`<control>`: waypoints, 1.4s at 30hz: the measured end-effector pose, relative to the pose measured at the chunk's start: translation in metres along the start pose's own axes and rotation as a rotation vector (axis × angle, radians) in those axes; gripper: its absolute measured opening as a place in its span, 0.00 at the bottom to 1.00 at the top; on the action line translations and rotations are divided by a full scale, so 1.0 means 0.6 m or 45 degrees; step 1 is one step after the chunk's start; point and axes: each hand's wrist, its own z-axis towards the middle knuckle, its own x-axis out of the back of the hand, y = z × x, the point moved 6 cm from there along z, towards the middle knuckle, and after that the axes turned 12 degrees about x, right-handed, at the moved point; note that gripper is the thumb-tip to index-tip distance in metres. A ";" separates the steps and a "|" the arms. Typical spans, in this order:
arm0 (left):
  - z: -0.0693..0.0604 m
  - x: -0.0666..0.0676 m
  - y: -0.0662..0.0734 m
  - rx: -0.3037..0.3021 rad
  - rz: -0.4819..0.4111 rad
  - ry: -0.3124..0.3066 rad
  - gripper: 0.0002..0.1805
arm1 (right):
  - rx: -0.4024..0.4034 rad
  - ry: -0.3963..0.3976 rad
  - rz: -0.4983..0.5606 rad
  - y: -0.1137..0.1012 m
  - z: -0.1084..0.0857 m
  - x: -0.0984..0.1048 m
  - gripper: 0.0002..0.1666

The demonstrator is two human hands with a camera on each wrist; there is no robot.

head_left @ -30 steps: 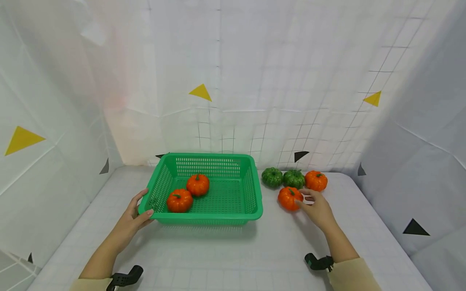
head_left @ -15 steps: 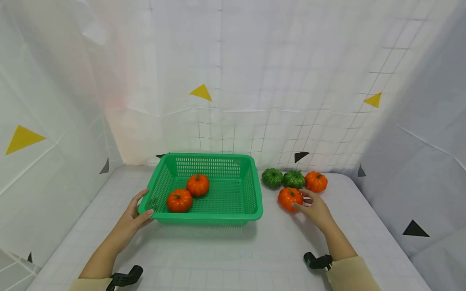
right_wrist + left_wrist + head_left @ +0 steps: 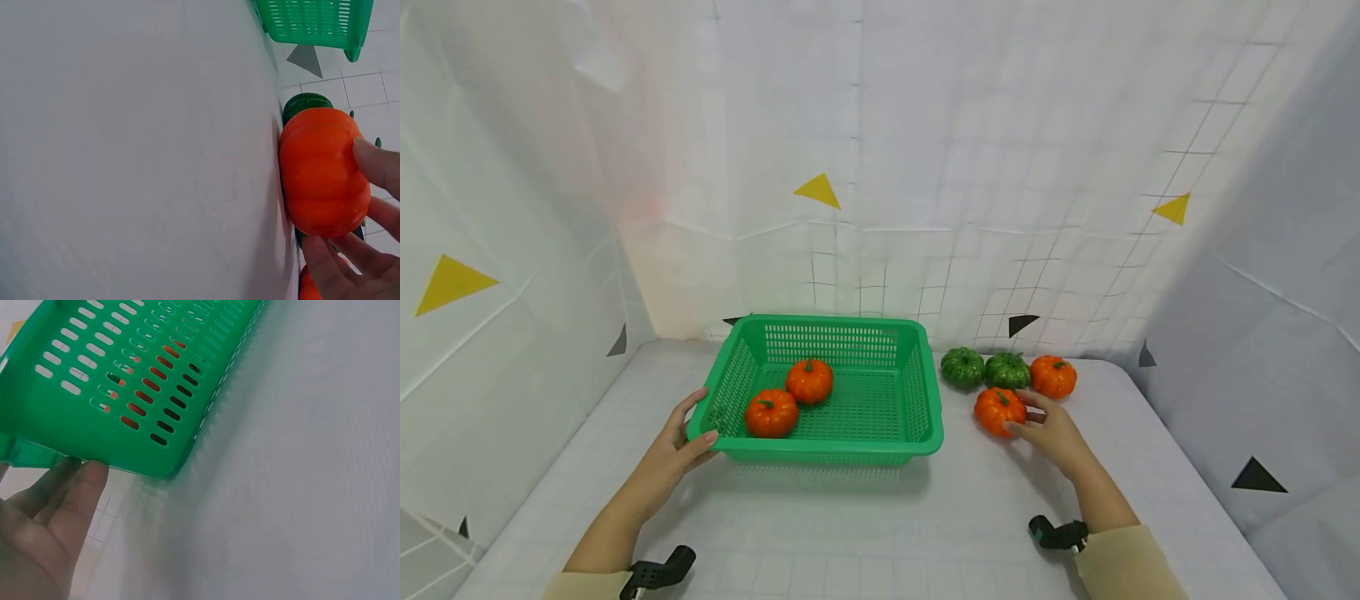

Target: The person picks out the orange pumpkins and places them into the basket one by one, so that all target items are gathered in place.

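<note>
Creased white sheeting [image 3: 880, 125], marked with faint grid lines, rises behind a pale tabletop [image 3: 820, 533]. Right of the slotted green plastic basket [image 3: 820, 447] is a glossy, ribbed orange pumpkin [image 3: 995, 414], clasped by the right hand [image 3: 1054, 433], thumb and fingers curved against it; whether its base meets the tabletop is hard to tell. Beyond it, also right of the basket, sit a mottled green pumpkin [image 3: 962, 367], a second green pumpkin [image 3: 1008, 373] and a second orange pumpkin [image 3: 1054, 377], all largely masked in the right wrist view. Inside the basket, a third orange pumpkin [image 3: 772, 415] and a fourth orange pumpkin [image 3: 809, 382] show only as orange slivers through the slots from the left wrist. Left hand [image 3: 666, 462] grips the basket's near left corner, some fingertips hidden behind the rim. Beige sleeves [image 3: 1127, 567] are cut off below.
</note>
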 end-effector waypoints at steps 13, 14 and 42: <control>0.001 0.000 -0.001 -0.009 -0.008 -0.011 0.41 | 0.030 -0.025 0.032 0.002 0.003 -0.001 0.47; 0.001 0.000 -0.001 -0.011 -0.008 -0.011 0.41 | 0.037 -0.023 0.029 0.002 0.003 -0.001 0.47; -0.003 0.000 0.003 -0.018 -0.023 -0.026 0.41 | 0.106 -0.052 -0.020 -0.081 -0.022 0.032 0.48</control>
